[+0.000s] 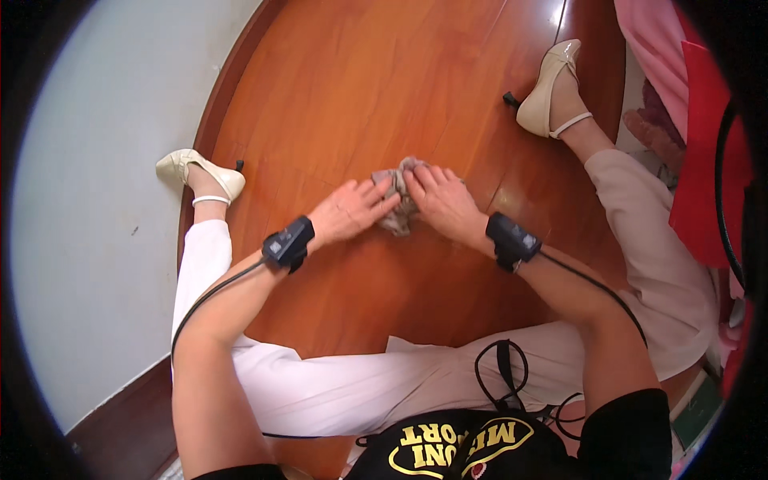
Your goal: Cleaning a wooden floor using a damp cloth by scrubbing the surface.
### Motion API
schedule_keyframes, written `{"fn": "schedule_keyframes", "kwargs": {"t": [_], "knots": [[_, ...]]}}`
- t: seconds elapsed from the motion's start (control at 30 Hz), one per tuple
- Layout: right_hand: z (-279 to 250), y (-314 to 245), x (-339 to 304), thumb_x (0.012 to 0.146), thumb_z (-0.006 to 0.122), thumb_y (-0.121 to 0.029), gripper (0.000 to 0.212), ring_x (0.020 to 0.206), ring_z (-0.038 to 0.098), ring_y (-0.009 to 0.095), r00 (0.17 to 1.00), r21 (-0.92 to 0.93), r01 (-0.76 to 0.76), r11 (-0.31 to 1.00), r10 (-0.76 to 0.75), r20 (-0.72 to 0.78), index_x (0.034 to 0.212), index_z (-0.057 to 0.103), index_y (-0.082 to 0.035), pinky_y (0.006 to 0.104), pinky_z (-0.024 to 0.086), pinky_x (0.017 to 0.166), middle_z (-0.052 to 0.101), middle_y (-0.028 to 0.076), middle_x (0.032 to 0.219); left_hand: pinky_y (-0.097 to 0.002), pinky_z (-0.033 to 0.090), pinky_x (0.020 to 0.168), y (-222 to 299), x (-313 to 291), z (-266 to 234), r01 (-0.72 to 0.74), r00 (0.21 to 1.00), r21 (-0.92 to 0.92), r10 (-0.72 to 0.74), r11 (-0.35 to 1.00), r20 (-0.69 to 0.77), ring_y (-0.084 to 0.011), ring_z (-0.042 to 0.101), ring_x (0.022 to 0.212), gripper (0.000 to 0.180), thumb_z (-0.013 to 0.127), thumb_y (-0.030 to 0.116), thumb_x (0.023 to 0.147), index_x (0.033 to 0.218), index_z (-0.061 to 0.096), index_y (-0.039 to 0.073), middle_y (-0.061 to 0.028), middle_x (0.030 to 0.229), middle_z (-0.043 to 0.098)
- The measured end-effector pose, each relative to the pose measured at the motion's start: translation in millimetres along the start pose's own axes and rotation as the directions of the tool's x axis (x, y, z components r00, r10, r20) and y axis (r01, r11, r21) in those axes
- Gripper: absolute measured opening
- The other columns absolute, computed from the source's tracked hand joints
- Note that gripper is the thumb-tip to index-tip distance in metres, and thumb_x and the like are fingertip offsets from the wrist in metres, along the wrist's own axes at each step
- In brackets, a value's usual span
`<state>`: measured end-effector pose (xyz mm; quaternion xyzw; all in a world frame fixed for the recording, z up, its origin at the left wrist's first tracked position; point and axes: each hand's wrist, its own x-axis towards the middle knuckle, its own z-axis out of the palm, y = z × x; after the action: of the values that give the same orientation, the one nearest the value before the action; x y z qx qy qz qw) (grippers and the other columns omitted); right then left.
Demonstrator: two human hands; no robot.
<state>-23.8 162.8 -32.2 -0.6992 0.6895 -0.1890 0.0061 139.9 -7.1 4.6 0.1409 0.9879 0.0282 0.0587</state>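
A crumpled grey-beige cloth (398, 220) lies bunched on the brown wooden floor between my legs. From the left, my left hand (352, 212) grips its side, fingertips pressed into the folds. My right hand (446, 204) holds the opposite side, its fingers bent over the top of the bunch. The two hands sit close together, with a strip of cloth showing between them. Parts of the cloth under the fingers are hidden.
Dark wrist devices (290, 242) with cables sit on both forearms. My legs are spread, with cream heeled shoes (552, 92) on the feet. A pale wall (104, 208) with brown skirting stands at left. Red fabric (704, 160) hangs at right. A looped black cable (502, 372) lies over my lap.
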Motion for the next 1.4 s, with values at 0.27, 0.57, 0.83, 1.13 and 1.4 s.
{"fn": "schedule_keyframes", "kwargs": {"t": [0.27, 0.57, 0.83, 1.13, 1.4], "knots": [[10.2, 82.8, 106.5, 0.07, 0.074, -0.02, 0.062, 0.108, 0.053, 0.034, 0.915, 0.017, -0.39, 0.921, 0.39, -0.105, 0.124, 0.049, -0.005, 0.0443, 0.045, 0.086, 0.054, 0.014, 0.12, -0.0446, 0.049, 0.087, -69.9, 94.6, -12.2, 0.572, 0.816, -0.069, -0.575, 0.817, -0.052, -0.0346, 0.049, 0.112, 0.063, 0.057, 0.0, 0.075, 0.135, 0.044, 0.012, -0.0122, 0.144, 0.035], [-0.1, 40.3, 52.6, 0.078, 0.06, -0.011, 0.045, 0.104, 0.053, 0.033, 0.916, 0.045, -0.348, 0.937, 0.349, -0.195, 0.121, 0.05, -0.006, 0.044, 0.043, 0.085, 0.055, 0.013, 0.117, -0.0492, 0.049, 0.084, -18.5, 59.2, -13.6, 0.467, 0.883, -0.145, -0.467, 0.872, 0.032, -0.0371, 0.045, 0.114, 0.076, 0.069, 0.002, 0.066, 0.136, 0.042, 0.008, -0.0162, 0.144, 0.032], [-8.8, 7.2, 10.3, 0.08, 0.057, -0.01, 0.042, 0.107, 0.052, 0.033, 0.92, 0.11, -0.355, 0.928, 0.368, -0.136, 0.122, 0.05, -0.006, 0.0438, 0.042, 0.087, 0.054, 0.013, 0.117, -0.0463, 0.046, 0.088, 34.3, 44.0, -9.1, 0.472, 0.878, -0.128, -0.454, 0.872, 0.15, -0.0363, 0.042, 0.118, 0.079, 0.07, 0.002, 0.066, 0.138, 0.039, 0.005, -0.0201, 0.147, 0.028], [-6.2, -7.6, -16.9, 0.083, 0.053, -0.008, 0.037, 0.107, 0.052, 0.032, 0.926, 0.066, -0.358, 0.931, 0.363, -0.101, 0.119, 0.05, -0.004, 0.0426, 0.044, 0.09, 0.055, 0.014, 0.114, -0.0467, 0.046, 0.093, 71.9, 41.6, -2.8, 0.493, 0.869, -0.25, -0.485, 0.833, 0.098, -0.0407, 0.044, 0.117, 0.071, 0.064, -0.004, 0.068, 0.136, 0.04, 0.002, -0.0222, 0.145, 0.029], [3.7, 2.8, -0.6, 0.082, 0.054, -0.007, 0.036, 0.099, 0.056, 0.031, 0.937, 0.023, -0.308, 0.951, 0.307, -0.164, 0.117, 0.05, -0.001, 0.0393, 0.048, 0.084, 0.055, 0.016, 0.113, -0.0464, 0.046, 0.093, 66.6, 45.5, 5.5, 0.549, 0.834, -0.187, -0.55, 0.815, 0.05, -0.0405, 0.044, 0.117, 0.06, 0.052, -0.005, 0.077, 0.135, 0.041, 0.001, -0.0207, 0.147, 0.027]]}}
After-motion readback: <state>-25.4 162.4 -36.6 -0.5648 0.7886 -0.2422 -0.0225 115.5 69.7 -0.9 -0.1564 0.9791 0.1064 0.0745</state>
